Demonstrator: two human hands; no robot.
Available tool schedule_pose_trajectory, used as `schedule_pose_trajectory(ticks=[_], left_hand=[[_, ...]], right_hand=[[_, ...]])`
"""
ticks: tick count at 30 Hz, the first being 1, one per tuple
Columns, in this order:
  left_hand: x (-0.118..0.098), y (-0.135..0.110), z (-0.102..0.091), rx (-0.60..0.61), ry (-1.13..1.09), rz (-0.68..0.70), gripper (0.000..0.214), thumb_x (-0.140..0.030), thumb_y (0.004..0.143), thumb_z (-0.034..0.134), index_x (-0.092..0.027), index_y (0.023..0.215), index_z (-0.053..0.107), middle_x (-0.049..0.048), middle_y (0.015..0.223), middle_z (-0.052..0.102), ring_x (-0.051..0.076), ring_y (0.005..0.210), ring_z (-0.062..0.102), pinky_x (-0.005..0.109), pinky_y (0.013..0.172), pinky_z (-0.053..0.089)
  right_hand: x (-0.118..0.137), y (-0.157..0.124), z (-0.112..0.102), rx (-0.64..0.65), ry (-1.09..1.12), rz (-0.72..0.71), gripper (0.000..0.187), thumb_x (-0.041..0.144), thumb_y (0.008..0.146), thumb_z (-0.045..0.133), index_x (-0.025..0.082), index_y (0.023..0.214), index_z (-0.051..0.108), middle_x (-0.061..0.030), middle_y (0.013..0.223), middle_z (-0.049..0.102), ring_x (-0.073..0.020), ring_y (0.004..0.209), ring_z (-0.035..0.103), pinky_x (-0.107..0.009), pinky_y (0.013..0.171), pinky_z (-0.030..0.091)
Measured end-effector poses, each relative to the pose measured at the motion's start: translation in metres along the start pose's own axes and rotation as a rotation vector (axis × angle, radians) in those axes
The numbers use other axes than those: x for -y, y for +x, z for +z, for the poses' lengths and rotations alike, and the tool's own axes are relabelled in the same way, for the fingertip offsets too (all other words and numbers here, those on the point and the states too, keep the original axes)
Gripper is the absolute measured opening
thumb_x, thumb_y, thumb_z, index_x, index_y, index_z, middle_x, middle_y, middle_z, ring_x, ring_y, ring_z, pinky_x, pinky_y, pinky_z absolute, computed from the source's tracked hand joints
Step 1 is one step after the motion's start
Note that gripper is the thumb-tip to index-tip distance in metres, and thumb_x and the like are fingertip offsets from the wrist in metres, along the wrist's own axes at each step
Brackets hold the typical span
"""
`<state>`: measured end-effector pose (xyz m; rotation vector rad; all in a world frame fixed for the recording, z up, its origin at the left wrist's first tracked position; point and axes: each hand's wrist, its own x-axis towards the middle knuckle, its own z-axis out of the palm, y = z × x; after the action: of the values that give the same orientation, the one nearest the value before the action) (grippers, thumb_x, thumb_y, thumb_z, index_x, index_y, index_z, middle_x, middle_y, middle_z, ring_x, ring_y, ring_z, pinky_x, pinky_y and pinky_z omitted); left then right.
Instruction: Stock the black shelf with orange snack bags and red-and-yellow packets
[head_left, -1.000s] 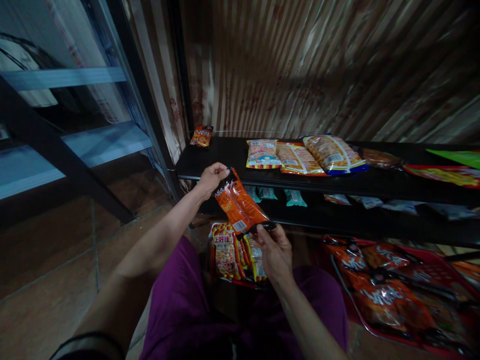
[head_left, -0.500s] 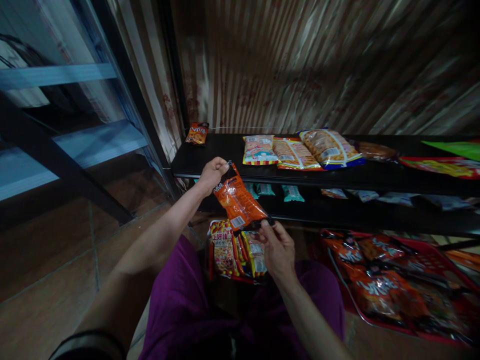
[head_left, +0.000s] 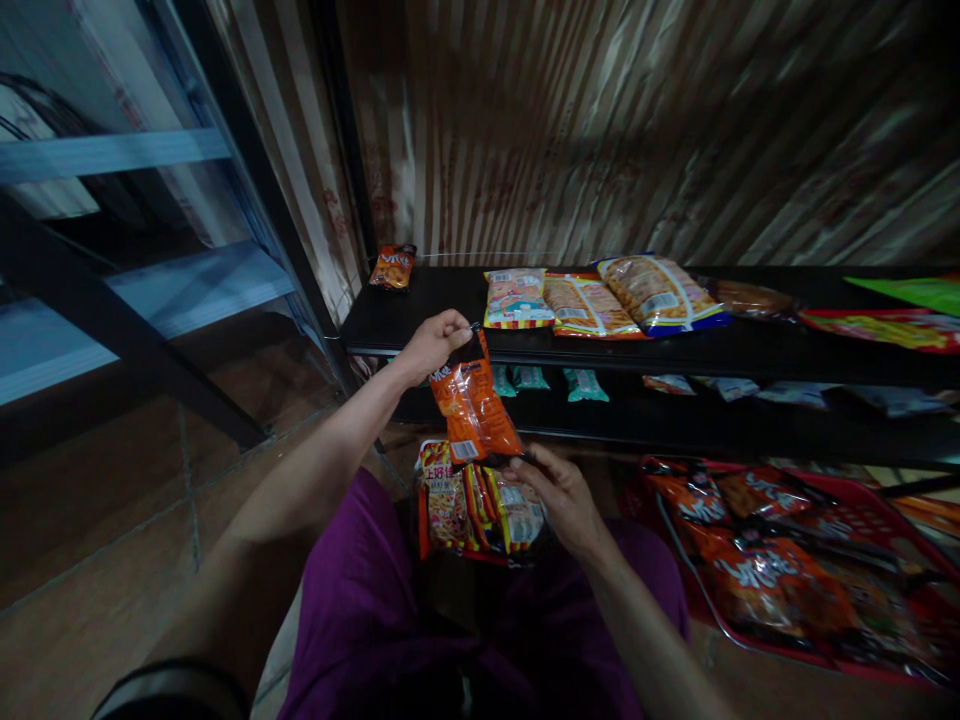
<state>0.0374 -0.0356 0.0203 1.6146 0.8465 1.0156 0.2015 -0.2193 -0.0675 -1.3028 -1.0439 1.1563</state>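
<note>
An orange snack packet [head_left: 472, 407] hangs almost upright in front of the black shelf [head_left: 420, 320]. My left hand [head_left: 435, 343] pinches its top edge. My right hand [head_left: 555, 495] pinches its bottom corner, just above a bundle of red and yellow snack packets [head_left: 480, 508] that rests by my purple-clad knees. A matching orange packet [head_left: 392, 267] lies at the shelf's far left corner.
Several larger snack bags [head_left: 600, 298] lie in a row on the shelf top, with small teal packets [head_left: 555, 381] on the level below. A red basket [head_left: 795, 570] full of orange packets sits on the floor at right. A blue metal rack [head_left: 150, 290] stands at left.
The orange packet has swung from a slant to nearly upright. My left hand moved slightly right and up with its top; my right hand dropped a little with its bottom corner.
</note>
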Motion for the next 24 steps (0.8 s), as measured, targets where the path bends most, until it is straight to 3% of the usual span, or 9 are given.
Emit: schedule_pose_trajectory(ticks=[2,4,7,10,13,18,21,24], left_hand=[[-0.005,0.000,0.001,0.038,0.017,0.015,0.010,-0.016,0.077,0.057,-0.017,0.070,0.051,-0.0068,0.060,0.046,0.008,0.056,0.039,0.021,0.058,0.030],[-0.009,0.000,0.004,0.086,0.034,0.033,0.009,-0.016,0.076,0.058,-0.016,0.070,0.051,-0.0063,0.061,0.047,0.008,0.058,0.041,0.022,0.059,0.031],[-0.011,-0.001,0.012,0.160,0.069,0.067,0.008,-0.018,0.075,0.059,-0.016,0.070,0.052,-0.0058,0.062,0.049,0.009,0.060,0.043,0.022,0.061,0.032],[-0.010,-0.001,0.022,0.182,0.099,0.078,0.008,-0.018,0.075,0.059,-0.017,0.070,0.053,-0.0057,0.062,0.049,0.009,0.060,0.043,0.022,0.061,0.033],[-0.008,0.001,0.030,0.150,0.125,0.050,0.009,-0.016,0.075,0.058,-0.017,0.068,0.052,-0.0055,0.062,0.050,0.009,0.060,0.043,0.022,0.061,0.034],[-0.009,0.004,0.031,0.129,0.198,0.076,0.004,-0.019,0.076,0.061,-0.017,0.074,0.058,-0.0021,0.071,0.059,0.012,0.068,0.053,0.025,0.069,0.041],[-0.009,-0.003,0.025,-0.010,0.242,0.197,0.012,-0.024,0.078,0.062,-0.019,0.089,0.062,0.0028,0.092,0.065,0.015,0.086,0.059,0.027,0.079,0.043],[0.000,-0.023,0.022,-0.343,0.174,0.193,0.016,-0.027,0.081,0.059,-0.020,0.095,0.061,0.0048,0.102,0.064,0.017,0.098,0.058,0.026,0.084,0.043]], right_hand=[[0.015,0.005,-0.004,0.100,-0.083,-0.019,0.025,0.043,0.069,0.074,0.023,0.084,0.073,-0.0005,0.079,0.072,-0.0208,0.080,0.065,-0.031,0.071,0.052],[0.029,0.011,-0.005,0.098,-0.104,-0.036,0.032,0.044,0.067,0.076,0.024,0.093,0.073,-0.0020,0.091,0.073,-0.0228,0.090,0.065,-0.034,0.080,0.051],[0.044,0.021,0.001,0.060,0.001,-0.019,0.050,0.044,0.064,0.078,0.026,0.110,0.068,-0.0038,0.105,0.072,-0.0243,0.100,0.065,-0.038,0.088,0.050],[0.050,0.030,0.012,0.101,0.113,-0.049,0.060,0.042,0.065,0.079,0.029,0.121,0.060,-0.0032,0.112,0.070,-0.0231,0.102,0.065,-0.039,0.089,0.050],[0.049,0.037,0.021,0.131,0.120,-0.128,0.057,0.039,0.066,0.078,0.027,0.119,0.061,-0.0020,0.112,0.069,-0.0214,0.101,0.064,-0.036,0.089,0.049],[0.040,0.040,0.027,0.013,0.133,-0.133,0.045,0.044,0.069,0.075,0.027,0.109,0.065,0.0010,0.102,0.071,-0.0198,0.093,0.065,-0.032,0.083,0.051],[0.037,0.041,0.028,-0.066,0.237,-0.070,0.043,0.049,0.067,0.075,0.027,0.104,0.067,0.0013,0.100,0.072,-0.0191,0.088,0.066,-0.031,0.079,0.052],[0.036,0.045,0.028,-0.202,0.365,-0.022,0.046,0.052,0.062,0.077,0.028,0.100,0.067,0.0019,0.095,0.072,-0.0192,0.081,0.067,-0.032,0.074,0.054]])
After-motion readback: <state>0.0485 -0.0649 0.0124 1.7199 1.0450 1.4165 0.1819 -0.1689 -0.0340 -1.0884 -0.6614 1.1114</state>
